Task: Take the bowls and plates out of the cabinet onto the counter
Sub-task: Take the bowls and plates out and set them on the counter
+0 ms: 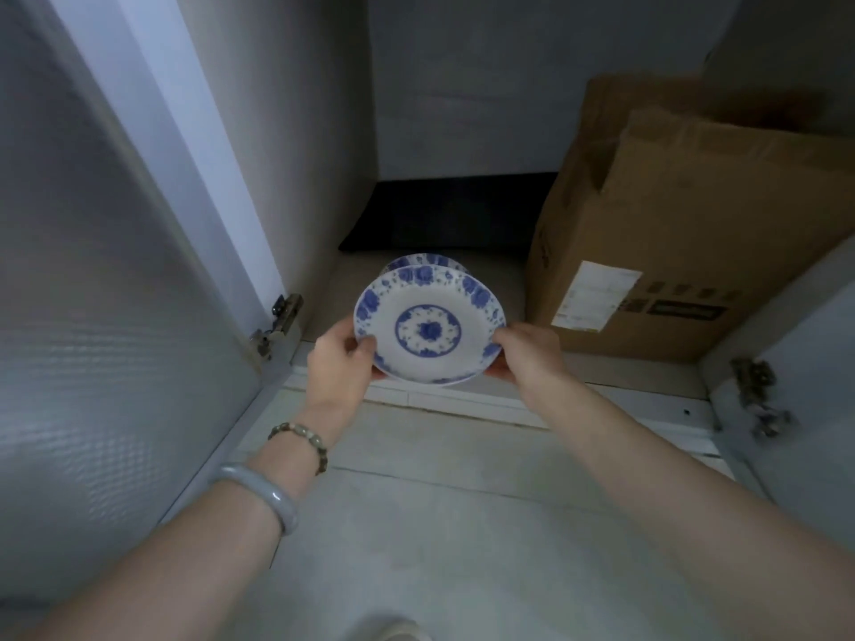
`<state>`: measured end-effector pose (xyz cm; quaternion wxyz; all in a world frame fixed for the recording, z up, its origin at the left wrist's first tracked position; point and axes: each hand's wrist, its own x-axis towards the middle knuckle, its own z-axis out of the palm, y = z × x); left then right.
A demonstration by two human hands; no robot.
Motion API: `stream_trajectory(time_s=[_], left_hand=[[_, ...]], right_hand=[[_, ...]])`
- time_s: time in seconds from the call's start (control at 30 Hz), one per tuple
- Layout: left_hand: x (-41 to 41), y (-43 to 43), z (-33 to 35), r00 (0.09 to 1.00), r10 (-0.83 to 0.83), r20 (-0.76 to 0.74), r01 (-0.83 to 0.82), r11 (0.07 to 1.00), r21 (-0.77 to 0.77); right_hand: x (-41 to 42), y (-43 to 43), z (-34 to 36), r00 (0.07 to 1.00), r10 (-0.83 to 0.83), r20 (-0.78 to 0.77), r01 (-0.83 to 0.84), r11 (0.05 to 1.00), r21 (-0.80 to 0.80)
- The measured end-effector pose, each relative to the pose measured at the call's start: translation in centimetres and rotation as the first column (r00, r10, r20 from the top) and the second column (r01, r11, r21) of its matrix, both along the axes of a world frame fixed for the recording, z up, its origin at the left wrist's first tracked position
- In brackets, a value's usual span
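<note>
Place: I'm seeing a home kitchen.
Evidence: low cabinet [324,131], patterned plate [429,328], cardboard box [684,233], tiled floor [462,525].

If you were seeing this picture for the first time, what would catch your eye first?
The blue-and-white plate at centre, held by the left hand and right hand at the cabinet's front edge. Behind it sits more matching dishware, and a cardboard box fills the cabinet's right side.

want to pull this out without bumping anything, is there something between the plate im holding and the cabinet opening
Nothing visible blocks it. Left hand and right hand hold the blue-patterned plate at the cabinet's front edge. The cardboard box stands off to the right, and more matching dishware sits behind it. The counter is out of view.
</note>
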<state>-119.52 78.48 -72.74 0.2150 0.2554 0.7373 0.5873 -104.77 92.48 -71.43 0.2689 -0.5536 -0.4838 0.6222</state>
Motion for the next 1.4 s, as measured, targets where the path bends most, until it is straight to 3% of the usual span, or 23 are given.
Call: stream_trajectory(time_s=[0.37,0.7,0.87,1.13,1.4], left_hand=[[7.1,-11.1,10.3,0.921,-0.056,0.384,0.015,0.994,0.109],[3.7,-7.5,9.3,0.953,-0.076,0.293,0.064,0.997,0.051],[1.7,-6.0,9.7,0.951,-0.087,0.296,0.11,0.992,-0.063],[3.3,-9.1,20.7,0.94,-0.221,0.258,0.294,0.911,-0.29],[8.0,-18.5,37.4,0.857,-0.253,0.449,0.382,0.896,-0.225]], right_hand=[[7.5,-10.0,10.4,0.991,0.135,-0.012,-0.134,0.988,0.076],[4.8,-7.3,8.3,0.992,0.12,-0.028,-0.12,0.993,0.003],[3.4,-6.4,9.0,0.993,0.113,0.021,-0.112,0.992,-0.062],[6.5,-9.9,20.8,0.985,0.127,0.12,-0.111,0.985,-0.134],[11.4,-18.2,37.6,0.963,0.213,0.163,-0.166,0.951,-0.259]])
